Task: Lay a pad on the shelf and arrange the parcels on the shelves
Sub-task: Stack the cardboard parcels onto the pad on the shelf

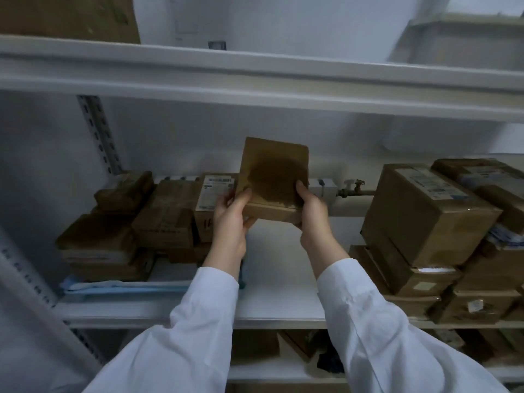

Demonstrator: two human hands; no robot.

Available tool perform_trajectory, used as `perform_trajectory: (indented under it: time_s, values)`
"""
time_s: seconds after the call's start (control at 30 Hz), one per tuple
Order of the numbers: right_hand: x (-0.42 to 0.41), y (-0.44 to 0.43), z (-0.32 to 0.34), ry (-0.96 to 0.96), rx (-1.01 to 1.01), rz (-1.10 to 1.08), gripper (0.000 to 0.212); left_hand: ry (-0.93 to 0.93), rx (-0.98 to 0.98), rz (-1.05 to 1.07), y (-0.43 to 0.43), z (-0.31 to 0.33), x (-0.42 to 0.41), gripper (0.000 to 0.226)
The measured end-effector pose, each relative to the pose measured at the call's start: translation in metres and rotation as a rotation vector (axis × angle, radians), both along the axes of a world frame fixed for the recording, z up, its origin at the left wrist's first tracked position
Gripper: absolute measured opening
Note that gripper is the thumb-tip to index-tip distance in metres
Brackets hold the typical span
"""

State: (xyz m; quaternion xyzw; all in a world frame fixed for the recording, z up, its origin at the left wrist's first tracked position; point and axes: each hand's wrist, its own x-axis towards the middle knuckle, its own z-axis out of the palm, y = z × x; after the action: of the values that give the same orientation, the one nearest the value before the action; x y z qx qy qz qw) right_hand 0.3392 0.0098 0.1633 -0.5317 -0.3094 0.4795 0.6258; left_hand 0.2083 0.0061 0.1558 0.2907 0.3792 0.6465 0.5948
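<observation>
Parcel (273, 180), small flat cardboard box, held above bare mid-shelf (283, 279) btwn stacks, your left hand (231, 217) & right hand (313, 214) fingers curled round lower corners; looks light, stiff; grip edges.

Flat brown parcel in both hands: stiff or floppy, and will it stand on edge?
Probably stiff: the flat brown parcel shows straight edges though left hand and right hand grip only its lower corners. Likely light, given that hold. Thin, so it may tip on edge.
</observation>
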Motion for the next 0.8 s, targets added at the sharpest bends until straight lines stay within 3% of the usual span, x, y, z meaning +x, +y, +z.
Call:
perform_trajectory:
  time_s: [0.13,0.27,0.47,0.57,0.67,0.8]
  values:
    - [-0.042,0.007,0.012,-0.088,0.021,0.133,0.014,0.022,0.003,0.145,0.001,0.010,-0.040,0.028]
    - [-0.086,0.011,0.014,-0.209,0.070,0.236,0.038,-0.034,-0.011,0.264,0.002,0.011,-0.080,0.038]
    - [-0.137,0.023,0.009,-0.508,0.186,0.337,0.031,-0.026,-0.053,0.315,0.006,0.007,-0.132,0.047]
    - [-0.158,0.028,0.009,-0.638,0.290,0.380,0.045,-0.010,-0.106,0.363,0.013,0.005,-0.153,0.049]
    - [-0.175,0.042,0.003,-0.898,0.324,0.432,0.077,-0.032,-0.129,0.379,0.024,0.004,-0.173,0.058]
    - [-0.184,0.059,-0.006,-1.116,0.241,0.386,0.071,0.002,-0.172,0.368,0.041,-0.001,-0.192,0.058]
